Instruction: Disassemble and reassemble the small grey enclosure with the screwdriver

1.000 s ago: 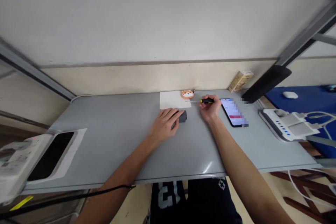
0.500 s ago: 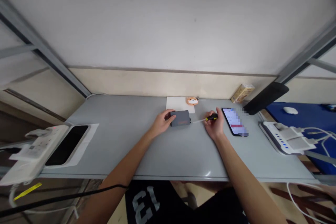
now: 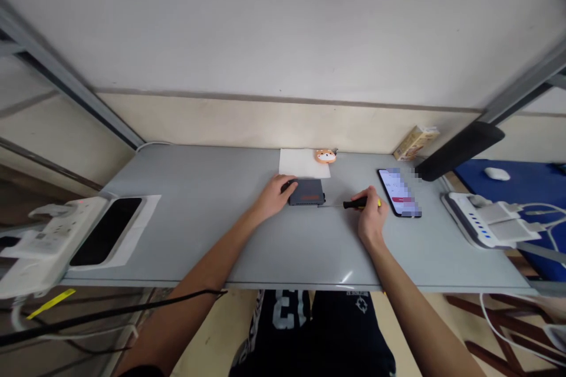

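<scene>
My left hand (image 3: 275, 195) is closed on the left end of a small dark grey box-shaped device (image 3: 306, 192) with orange markings on top and vents along its front side. The device rests on the grey desk. To its right, my right hand (image 3: 371, 215) grips a black and yellow screwdriver (image 3: 355, 204), with the black part pointing left. A thin line runs from there to the device's lower right corner; it looks like the shaft, but is faint. Just behind the device lie a white paper (image 3: 297, 163) and an orange animal-face case (image 3: 326, 156).
A lit phone (image 3: 400, 194) lies right of my right hand, near a dark cylinder (image 3: 460, 150) and a small carton (image 3: 415, 142). Power strips with plugs stand at the left (image 3: 53, 241) and right (image 3: 481, 221). A dark-screened phone (image 3: 108, 232) lies on paper at left.
My right hand has turned and shifted slightly right, so the screwdriver's black part now points left. My left hand stays on the device, whose vented front now shows. The view has shifted slightly.
</scene>
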Available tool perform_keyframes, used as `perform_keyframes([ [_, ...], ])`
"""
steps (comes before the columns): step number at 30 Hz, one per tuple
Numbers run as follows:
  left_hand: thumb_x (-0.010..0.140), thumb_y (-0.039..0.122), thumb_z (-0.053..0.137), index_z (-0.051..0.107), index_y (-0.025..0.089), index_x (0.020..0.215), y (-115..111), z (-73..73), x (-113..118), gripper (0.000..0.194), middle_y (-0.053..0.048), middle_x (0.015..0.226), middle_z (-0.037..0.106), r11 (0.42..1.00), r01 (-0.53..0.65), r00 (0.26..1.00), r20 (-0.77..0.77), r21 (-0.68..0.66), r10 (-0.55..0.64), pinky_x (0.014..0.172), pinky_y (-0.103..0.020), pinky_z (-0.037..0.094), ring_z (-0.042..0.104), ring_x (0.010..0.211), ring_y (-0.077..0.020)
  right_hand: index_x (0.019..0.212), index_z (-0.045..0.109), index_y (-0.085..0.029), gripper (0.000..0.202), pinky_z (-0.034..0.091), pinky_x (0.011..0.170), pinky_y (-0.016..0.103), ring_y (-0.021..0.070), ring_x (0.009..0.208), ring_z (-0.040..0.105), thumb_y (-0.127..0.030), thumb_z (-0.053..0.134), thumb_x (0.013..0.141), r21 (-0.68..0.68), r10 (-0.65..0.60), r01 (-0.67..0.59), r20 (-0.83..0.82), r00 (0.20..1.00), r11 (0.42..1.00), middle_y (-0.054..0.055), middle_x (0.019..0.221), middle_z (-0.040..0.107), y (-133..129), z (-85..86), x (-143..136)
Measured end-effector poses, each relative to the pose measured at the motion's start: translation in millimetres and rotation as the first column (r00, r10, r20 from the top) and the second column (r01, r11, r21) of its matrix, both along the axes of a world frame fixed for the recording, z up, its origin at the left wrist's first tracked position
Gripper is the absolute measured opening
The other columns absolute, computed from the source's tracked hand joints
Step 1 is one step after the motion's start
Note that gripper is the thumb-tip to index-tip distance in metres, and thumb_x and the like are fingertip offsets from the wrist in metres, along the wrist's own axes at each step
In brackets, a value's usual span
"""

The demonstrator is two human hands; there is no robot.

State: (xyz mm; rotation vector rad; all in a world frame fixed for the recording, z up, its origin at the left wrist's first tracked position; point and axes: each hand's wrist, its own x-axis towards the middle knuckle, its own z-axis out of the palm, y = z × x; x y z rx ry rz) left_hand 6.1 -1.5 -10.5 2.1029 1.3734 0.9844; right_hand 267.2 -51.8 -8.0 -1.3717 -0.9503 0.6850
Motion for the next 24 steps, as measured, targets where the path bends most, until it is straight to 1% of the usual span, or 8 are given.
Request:
perform_keyframes([
  [4, 0.102, 0.029, 0.054, 0.071, 0.02, 0.116, 1.6, -2.5, -0.8, 0.024, -0.007, 0.108, 0.073, 1.0, 0.014, 1.0, 0.002, -0.005, -0.014, 0.098, -0.038, 0.053, 0.065, 0.107, -0.0212, 0.061, 0.067, -0.02, 0.056, 0.041, 0.056, 0.028, 0.0154, 0.059, 0.054, -0.055, 0.046, 0.098, -0.004, -0.038, 0.038, -0.027, 0.999, 0.999, 0.002, 0.06, 0.06, -0.2, 1.1, 0.5],
  [8, 0.103, 0.029, 0.053, 0.07, 0.02, 0.117, 2.5, -6.8, -0.8, 0.023, -0.006, 0.11, 0.072, 1.0, 0.02, 1.0, 0.0, 0.001, -0.02, 0.101, -0.038, 0.051, 0.063, 0.111, -0.0212, 0.061, 0.067, -0.019, 0.056, 0.039, 0.055, 0.028, 0.0151, 0.059, 0.051, -0.058, 0.048, 0.096, 0.015, 0.074, -0.073, -0.014, 0.997, 0.997, 0.002, 0.061, 0.059, 0.3, -0.9, 0.2],
  [12, 0.105, 0.027, 0.05, 0.067, 0.021, 0.12, 2.1, -10.4, 0.2, 0.024, -0.007, 0.113, 0.071, 0.998, 0.018, 1.0, 0.006, 0.061, -0.018, 0.101, -0.039, 0.051, 0.061, 0.114, -0.0216, 0.064, 0.067, -0.02, 0.052, 0.038, 0.059, 0.029, 0.0159, 0.064, 0.051, -0.052, 0.046, 0.099, 0.039, 0.213, -0.216, 0.071, 0.975, 0.976, 0.002, 0.065, 0.06, -4.1, -0.7, -4.2],
  [14, 0.105, 0.027, 0.048, 0.065, 0.021, 0.122, 2.2, -11.6, 0.5, 0.024, -0.008, 0.116, 0.07, 0.995, 0.015, 1.0, 0.024, 0.099, -0.018, 0.099, -0.039, 0.052, 0.061, 0.114, -0.0214, 0.069, 0.069, -0.021, 0.047, 0.04, 0.064, 0.03, 0.0169, 0.068, 0.054, -0.048, 0.046, 0.1, 0.032, 0.323, -0.332, 0.156, 0.933, 0.943, 0.002, 0.07, 0.063, -8.0, 2.4, -9.3],
  [17, 0.106, 0.028, 0.046, 0.064, 0.022, 0.122, 2.6, -12.3, 0.2, 0.025, -0.008, 0.116, 0.068, 0.99, 0.01, 0.999, 0.036, 0.142, -0.015, 0.097, -0.038, 0.053, 0.061, 0.114, -0.021, 0.081, 0.072, -0.022, 0.041, 0.043, 0.072, 0.031, 0.0178, 0.075, 0.057, -0.045, 0.047, 0.102, 0.029, 0.5, -0.528, 0.28, 0.819, 0.849, 0.003, 0.079, 0.066, -13.1, 8.3, -17.8],
  [19, 0.106, 0.027, 0.046, 0.064, 0.022, 0.121, 2.9, -12.1, -0.4, 0.024, -0.008, 0.115, 0.068, 0.988, 0.008, 0.999, 0.035, 0.153, -0.013, 0.096, -0.038, 0.053, 0.061, 0.114, -0.0208, 0.085, 0.072, -0.022, 0.038, 0.043, 0.075, 0.032, 0.0181, 0.078, 0.059, -0.044, 0.047, 0.103, 0.032, 0.555, -0.595, 0.323, 0.766, 0.803, 0.003, 0.083, 0.067, -14.9, 10.5, -21.2],
  [21, 0.106, 0.025, 0.046, 0.064, 0.022, 0.12, 2.9, -11.3, -1.1, 0.024, -0.008, 0.115, 0.068, 0.986, 0.002, 0.999, 0.043, 0.165, -0.009, 0.095, -0.037, 0.053, 0.061, 0.113, -0.0202, 0.086, 0.072, -0.022, 0.038, 0.043, 0.075, 0.032, 0.0181, 0.078, 0.059, -0.044, 0.047, 0.103, 0.032, 0.555, -0.594, 0.318, 0.769, 0.804, 0.003, 0.084, 0.066, -15.1, 10.3, -21.8],
  [24, 0.105, 0.021, 0.046, 0.065, 0.022, 0.118, 2.4, -9.0, -1.7, 0.023, -0.007, 0.114, 0.068, 0.98, 0.0, 0.998, 0.056, 0.197, -0.012, 0.095, -0.036, 0.053, 0.062, 0.109, -0.0191, 0.085, 0.072, -0.023, 0.041, 0.043, 0.072, 0.032, 0.0178, 0.075, 0.057, -0.047, 0.045, 0.104, 0.027, 0.519, -0.545, 0.267, 0.812, 0.838, 0.003, 0.084, 0.066, -14.1, 7.6, -19.5],
])
